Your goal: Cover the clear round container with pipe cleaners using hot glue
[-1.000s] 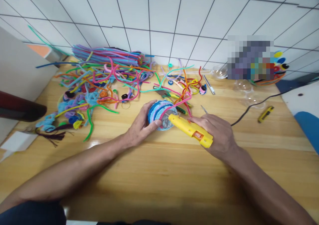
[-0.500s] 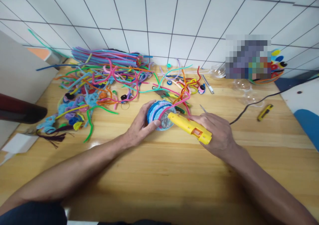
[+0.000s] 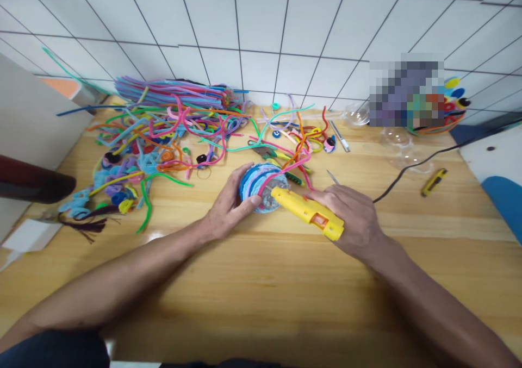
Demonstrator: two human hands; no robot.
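My left hand is closed around the left side of a ball wrapped in blue and lilac pipe cleaners, its thumb lying on the near side. Part of the ball's surface facing right is bare and clear. A pink pipe cleaner curves over the ball, its loose end trailing off to the upper right. In my right hand is a yellow hot glue gun, its front end at the bare patch. Whether the nozzle touches cannot be made out.
Loose pipe cleaners and a bundled stack cover the back left. Pliers lie behind the ball. A thin pointed metal tip shows beyond my right hand. To the right are a black cord, a yellow cutter and clear globes.
The glue gun and my right hand have shifted slightly left and down, bringing the gun's front end further over the bare patch. My left hand keeps its hold on the ball.
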